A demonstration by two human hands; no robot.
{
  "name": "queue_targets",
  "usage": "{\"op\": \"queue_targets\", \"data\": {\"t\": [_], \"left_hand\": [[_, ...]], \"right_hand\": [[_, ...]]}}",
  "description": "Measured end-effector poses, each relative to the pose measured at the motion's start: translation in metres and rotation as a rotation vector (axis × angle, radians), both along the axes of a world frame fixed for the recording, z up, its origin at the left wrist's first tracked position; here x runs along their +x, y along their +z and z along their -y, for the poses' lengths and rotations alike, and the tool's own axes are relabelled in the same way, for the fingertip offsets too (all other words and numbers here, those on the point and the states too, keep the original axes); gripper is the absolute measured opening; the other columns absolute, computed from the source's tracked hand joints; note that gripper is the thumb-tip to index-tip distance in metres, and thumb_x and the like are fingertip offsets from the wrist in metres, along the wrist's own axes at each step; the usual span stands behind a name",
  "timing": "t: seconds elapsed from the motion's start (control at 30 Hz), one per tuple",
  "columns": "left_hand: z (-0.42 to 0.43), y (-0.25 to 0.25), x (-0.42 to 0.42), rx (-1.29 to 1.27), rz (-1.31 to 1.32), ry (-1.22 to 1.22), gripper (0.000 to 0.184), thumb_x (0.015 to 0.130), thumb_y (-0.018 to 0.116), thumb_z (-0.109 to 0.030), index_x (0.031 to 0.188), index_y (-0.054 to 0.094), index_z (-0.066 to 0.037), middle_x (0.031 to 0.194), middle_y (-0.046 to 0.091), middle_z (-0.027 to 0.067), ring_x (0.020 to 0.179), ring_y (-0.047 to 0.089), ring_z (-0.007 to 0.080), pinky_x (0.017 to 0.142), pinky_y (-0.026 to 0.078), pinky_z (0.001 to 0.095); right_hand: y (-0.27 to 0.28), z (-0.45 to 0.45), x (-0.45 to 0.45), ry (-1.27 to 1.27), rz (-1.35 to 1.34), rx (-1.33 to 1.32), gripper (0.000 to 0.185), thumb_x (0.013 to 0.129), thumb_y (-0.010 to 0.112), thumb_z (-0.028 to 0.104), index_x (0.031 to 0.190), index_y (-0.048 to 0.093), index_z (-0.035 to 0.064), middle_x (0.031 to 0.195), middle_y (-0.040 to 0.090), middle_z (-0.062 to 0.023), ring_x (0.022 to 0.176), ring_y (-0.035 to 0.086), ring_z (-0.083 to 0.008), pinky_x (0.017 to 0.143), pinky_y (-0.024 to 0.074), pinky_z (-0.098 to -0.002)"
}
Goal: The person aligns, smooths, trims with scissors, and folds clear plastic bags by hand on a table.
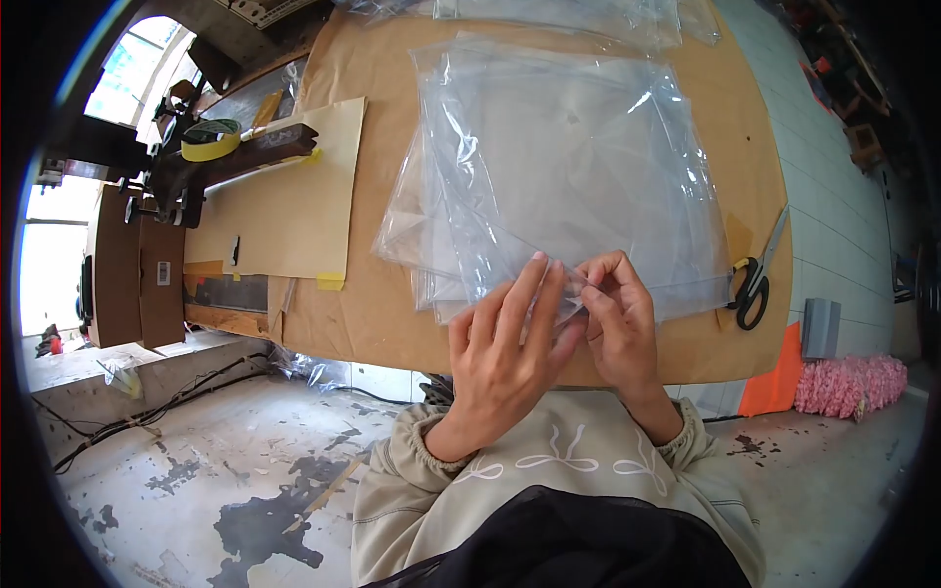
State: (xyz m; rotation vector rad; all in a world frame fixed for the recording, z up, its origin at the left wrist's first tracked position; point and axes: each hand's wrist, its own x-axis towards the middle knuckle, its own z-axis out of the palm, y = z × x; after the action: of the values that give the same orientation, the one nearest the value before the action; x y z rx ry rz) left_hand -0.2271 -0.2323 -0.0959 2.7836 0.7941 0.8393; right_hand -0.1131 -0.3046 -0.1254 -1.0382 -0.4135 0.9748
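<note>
A stack of clear plastic bags (pixel 578 167) lies on the brown-paper-covered table in front of me. At its near edge, my left hand (pixel 510 338) rests on the plastic with its fingers stretched out. Right beside it, my right hand (pixel 619 314) pinches the near edge of the plastic between thumb and index finger. The two hands nearly touch, and the plastic between them is bunched up. Black-handled scissors (pixel 753 286) lie to the right of the stack, blades pointing away from me.
A dark metal machine (pixel 225 167) holding a yellow tape roll (pixel 211 140) stands at the left over a cream sheet (pixel 294 206). More clear plastic (pixel 569 12) lies at the far edge. A cardboard box (pixel 137 265) sits at the left, a pink bundle (pixel 851 385) at the lower right.
</note>
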Motion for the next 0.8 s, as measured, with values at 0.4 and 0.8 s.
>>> {"op": "queue_targets", "data": {"t": [0.4, 0.8], "left_hand": [[-0.001, -0.028, -0.010, 0.072, 0.218, -0.024, 0.049, 0.056, 0.079, -0.012, 0.104, 0.071, -0.013, 0.101, 0.064, -0.0026, 0.073, 0.056, 0.0108, 0.073, 0.036, 0.0264], [0.001, -0.037, -0.016, 0.164, 0.257, -0.101, 0.042, 0.060, 0.079, -0.011, 0.101, 0.072, -0.018, 0.089, 0.063, -0.0070, 0.069, 0.054, 0.0087, 0.069, 0.033, 0.0245]], "right_hand": [[0.033, 0.018, 0.020, -0.195, 0.638, -0.118, 0.012, 0.093, 0.051, 0.006, 0.096, 0.060, -0.0015, 0.091, 0.059, -0.0088, 0.083, 0.057, -0.0150, 0.072, 0.0489, -0.0282], [0.013, 0.100, 0.103, -0.505, 1.536, -1.336, 0.043, 0.091, 0.058, 0.021, 0.130, 0.047, 0.0062, 0.098, 0.054, -0.0154, 0.088, 0.057, -0.0314, 0.078, 0.0470, -0.0414]]}}
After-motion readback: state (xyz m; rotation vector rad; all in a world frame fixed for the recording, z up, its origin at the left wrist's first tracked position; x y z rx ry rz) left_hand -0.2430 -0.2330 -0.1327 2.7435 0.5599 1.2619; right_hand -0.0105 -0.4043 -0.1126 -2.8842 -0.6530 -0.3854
